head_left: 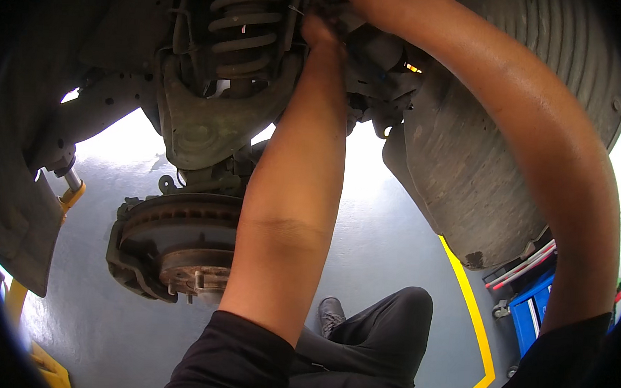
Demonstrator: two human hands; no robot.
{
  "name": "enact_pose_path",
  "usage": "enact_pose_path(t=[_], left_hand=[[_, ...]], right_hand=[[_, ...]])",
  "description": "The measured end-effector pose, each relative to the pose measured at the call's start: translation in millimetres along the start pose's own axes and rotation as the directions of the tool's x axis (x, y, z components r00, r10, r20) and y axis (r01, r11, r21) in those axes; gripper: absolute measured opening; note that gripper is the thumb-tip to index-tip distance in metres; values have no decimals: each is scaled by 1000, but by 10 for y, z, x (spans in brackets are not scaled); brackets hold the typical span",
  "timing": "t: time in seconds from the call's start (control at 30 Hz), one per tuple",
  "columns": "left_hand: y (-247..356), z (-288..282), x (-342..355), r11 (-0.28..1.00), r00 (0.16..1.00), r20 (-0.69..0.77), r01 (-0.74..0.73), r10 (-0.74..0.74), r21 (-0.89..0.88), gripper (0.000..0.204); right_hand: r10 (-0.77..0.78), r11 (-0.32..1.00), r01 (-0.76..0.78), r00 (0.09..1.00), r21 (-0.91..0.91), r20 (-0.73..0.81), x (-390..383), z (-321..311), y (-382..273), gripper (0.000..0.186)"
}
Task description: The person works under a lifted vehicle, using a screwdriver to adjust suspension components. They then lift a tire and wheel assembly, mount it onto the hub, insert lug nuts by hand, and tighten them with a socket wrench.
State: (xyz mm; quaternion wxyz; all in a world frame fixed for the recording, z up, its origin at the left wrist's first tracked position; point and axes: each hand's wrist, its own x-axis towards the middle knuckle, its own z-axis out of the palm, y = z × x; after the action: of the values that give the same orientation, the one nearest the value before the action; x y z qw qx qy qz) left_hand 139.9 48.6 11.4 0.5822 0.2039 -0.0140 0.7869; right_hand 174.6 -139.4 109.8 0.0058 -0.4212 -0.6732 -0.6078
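Note:
Both my arms reach up into a raised vehicle's wheel well. My left hand (322,31) is at the top, just right of the coil spring (242,46), among dark suspension parts. Its fingers are lost in shadow, so what they touch or hold cannot be made out. A thin, light metal piece (296,10) sticks out beside it. My right forearm (513,85) curves in from the right and leaves over the top edge, with the hand out of sight. Below the spring are the control arm (201,128) and the brake disc (183,219) with its hub studs; my left forearm covers part of the disc.
A ribbed wheel-well liner (466,181) hangs on the right. Beyond it stands a blue tool cart (529,314) on casters. Yellow lift parts (73,197) are at the left. A yellow line (470,294) crosses the grey floor beside my bent leg (387,331).

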Motion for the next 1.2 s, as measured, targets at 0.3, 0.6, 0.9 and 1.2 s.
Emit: enact_pose_path(t=[0.3,0.6,0.9,1.2], left_hand=[[23,-19,119,992,990,117,88,-77,-94,25],[-32,-189,176,995,987,128,101,-98,-11,37],[248,-435,197,915,961,135,179,-242,362,32],[361,-430,-94,860,974,155,63,-163,506,44]], right_hand=[[52,995,-55,998,88,26,-27,69,46,28],[167,918,-258,940,300,296,-158,-144,233,29],[365,702,-534,838,472,406,-392,108,296,29],[367,542,-476,876,693,314,-359,695,227,31]])
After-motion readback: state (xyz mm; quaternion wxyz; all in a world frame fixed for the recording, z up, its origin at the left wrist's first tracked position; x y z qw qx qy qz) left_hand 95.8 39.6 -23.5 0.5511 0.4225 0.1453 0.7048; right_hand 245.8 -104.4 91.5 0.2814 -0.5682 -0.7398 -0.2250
